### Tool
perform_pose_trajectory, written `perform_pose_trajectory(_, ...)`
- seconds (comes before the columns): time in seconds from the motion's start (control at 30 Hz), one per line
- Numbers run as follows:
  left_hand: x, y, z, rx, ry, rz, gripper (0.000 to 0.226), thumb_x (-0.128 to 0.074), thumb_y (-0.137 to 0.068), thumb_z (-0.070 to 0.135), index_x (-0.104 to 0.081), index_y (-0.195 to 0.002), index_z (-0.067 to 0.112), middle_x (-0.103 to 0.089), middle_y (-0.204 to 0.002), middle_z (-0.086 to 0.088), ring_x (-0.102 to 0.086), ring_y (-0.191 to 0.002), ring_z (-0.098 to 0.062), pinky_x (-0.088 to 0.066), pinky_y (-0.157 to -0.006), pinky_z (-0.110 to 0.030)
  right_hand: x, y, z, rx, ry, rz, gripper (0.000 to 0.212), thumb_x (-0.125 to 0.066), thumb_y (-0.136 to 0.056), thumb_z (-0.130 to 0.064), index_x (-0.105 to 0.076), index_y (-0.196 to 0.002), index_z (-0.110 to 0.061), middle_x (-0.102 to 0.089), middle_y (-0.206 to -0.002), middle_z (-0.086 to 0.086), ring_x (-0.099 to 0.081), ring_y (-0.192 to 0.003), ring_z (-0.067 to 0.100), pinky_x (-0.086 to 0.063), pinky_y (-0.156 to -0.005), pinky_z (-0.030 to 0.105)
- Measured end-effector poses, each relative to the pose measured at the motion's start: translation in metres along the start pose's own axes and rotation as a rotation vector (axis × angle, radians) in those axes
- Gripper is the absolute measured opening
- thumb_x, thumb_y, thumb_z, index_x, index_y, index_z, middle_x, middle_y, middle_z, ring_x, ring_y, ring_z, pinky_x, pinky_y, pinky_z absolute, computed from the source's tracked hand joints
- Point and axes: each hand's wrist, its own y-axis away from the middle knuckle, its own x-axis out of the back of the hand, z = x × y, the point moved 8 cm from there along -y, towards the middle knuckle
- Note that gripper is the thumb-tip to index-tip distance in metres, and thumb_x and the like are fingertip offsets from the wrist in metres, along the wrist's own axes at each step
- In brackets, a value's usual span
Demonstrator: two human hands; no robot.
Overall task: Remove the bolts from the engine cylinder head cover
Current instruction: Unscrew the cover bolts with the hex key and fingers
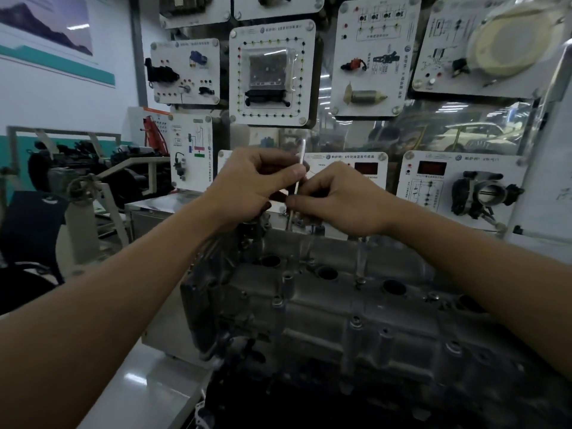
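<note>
Pinching rod (pixel 302 151), left hand (pixel 257 184) (right hand (pixel 337 199) too)

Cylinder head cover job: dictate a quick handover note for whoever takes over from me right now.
Hands: left hand and right hand both pinch one long bolt, upright over the far edge of the cylinder head cover. Whether its tip is out cannot be told.
Done: two raised bolts stand high beside it, probably loosened.
Left: lift these out, then the seated bolts on the near side.
</note>
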Motion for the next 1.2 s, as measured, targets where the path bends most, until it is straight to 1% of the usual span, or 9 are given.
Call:
perform_pose_trajectory(0.07, 0.002, 0.020, 0.003, -0.006, 0.004, -0.064, 0.024, -0.067, -0.083, 0.026, -0.074, -0.100, 0.011, -0.077, -0.091, -0.004, -0.073, -0.086, -0.014, -0.056, -0.073, -0.021, -0.015, 0.007, -0.017, 0.029, -0.034, -0.112, 0.036, -0.067, -0.094, -0.024, -0.071, -0.062, -0.008, -0.065, -0.053, 0.005, -0.052, -0.045, 0.022, -0.043, -0.048, 0.029)
perform_pose_trajectory(0.17, 0.006, 0.046, 0.003, -0.030, 0.050, -0.124, 0.020, -0.067, -0.083, 0.026, -0.076, -0.096, 0.015, -0.077, -0.089, 0.001, -0.071, -0.085, -0.009, -0.053, -0.074, -0.017, -0.034, 0.018, -0.033, 0.052, -0.120, -0.179, 0.034, -0.069, -0.092, -0.020, -0.072, -0.066, 0.001, -0.064, -0.054, 0.012, -0.048, -0.044, 0.026, -0.041, -0.046, 0.030)
perform_pose_trajectory(0.3, 0.007, 0.059, 0.002, -0.057, 0.103, -0.175, 0.015, -0.072, -0.082, 0.023, -0.076, -0.093, 0.014, -0.075, -0.085, 0.003, -0.070, -0.084, -0.010, -0.052, -0.077, -0.019, -0.044, 0.033, -0.034, 0.012, -0.164, -0.168, 0.032, -0.070, -0.089, -0.011, -0.065, -0.062, 0.007, -0.054, -0.049, 0.018, -0.036, -0.040, 0.012, -0.033, -0.044, 0.022)
perform_pose_trajectory(0.43, 0.003, 0.058, 0.001, -0.046, 0.146, -0.255, 0.007, -0.075, -0.080, 0.016, -0.077, -0.087, 0.018, -0.073, -0.092, -0.006, -0.069, -0.091, -0.020, -0.053, -0.084, -0.029, -0.042, 0.046, -0.034, 0.009, -0.131, -0.105, 0.020, -0.070, -0.088, -0.005, -0.068, -0.068, 0.001, -0.061, -0.060, 0.015, -0.047, -0.051, 0.012, -0.040, -0.051, 0.029)
perform_pose_trajectory(0.63, 0.001, 0.056, -0.002, -0.062, 0.153, -0.336, 0.008, -0.076, -0.080, 0.016, -0.077, -0.087, 0.018, -0.072, -0.093, -0.007, -0.068, -0.092, -0.022, -0.052, -0.084, -0.029, -0.049, 0.046, -0.028, 0.006, -0.178, -0.069, 0.018, -0.069, -0.090, -0.009, -0.069, -0.076, 0.003, -0.062, -0.068, 0.026, -0.051, -0.056, 0.029, -0.044, -0.054, 0.042)
perform_pose_trajectory(0.83, 0.003, 0.058, -0.003, -0.095, 0.138, -0.330, 0.017, -0.081, -0.076, 0.035, -0.077, -0.087, 0.022, -0.071, -0.091, -0.003, -0.067, -0.090, -0.020, -0.053, -0.083, -0.030, -0.050, 0.046, -0.031, 0.044, -0.181, -0.065, 0.014, -0.070, -0.090, -0.008, -0.072, -0.081, 0.003, -0.069, -0.075, 0.022, -0.062, -0.069, 0.037, -0.050, -0.065, 0.041)
perform_pose_trajectory(1.03, 0.002, 0.060, 0.000, -0.087, 0.133, -0.338, 0.020, -0.082, -0.074, 0.041, -0.077, -0.084, 0.024, -0.072, -0.086, -0.003, -0.067, -0.085, -0.019, -0.053, -0.080, -0.031, -0.051, 0.047, -0.032, 0.038, -0.238, -0.091, 0.009, -0.067, -0.090, 0.000, -0.073, -0.090, 0.007, -0.073, -0.084, 0.021, -0.067, -0.081, 0.034, -0.054, -0.077, 0.038)
perform_pose_trajectory(1.1, 0.002, 0.060, 0.000, -0.081, 0.129, -0.340, 0.020, -0.082, -0.074, 0.041, -0.077, -0.084, 0.024, -0.072, -0.086, -0.003, -0.067, -0.085, -0.020, -0.052, -0.079, -0.031, -0.051, 0.047, -0.032, 0.026, -0.241, -0.097, 0.009, -0.067, -0.090, 0.000, -0.074, -0.091, 0.006, -0.073, -0.086, 0.019, -0.069, -0.079, 0.028, -0.055, -0.079, 0.035)
perform_pose_trajectory(1.2, 0.003, 0.059, -0.002, -0.066, 0.173, -0.327, 0.023, -0.084, -0.072, 0.038, -0.077, -0.082, 0.019, -0.070, -0.084, -0.005, -0.066, -0.079, -0.018, -0.053, -0.073, -0.028, -0.054, 0.045, -0.032, 0.014, -0.269, -0.104, 0.011, -0.067, -0.091, -0.001, -0.076, -0.089, -0.007, -0.075, -0.084, 0.007, -0.067, -0.079, 0.012, -0.055, -0.079, 0.028)
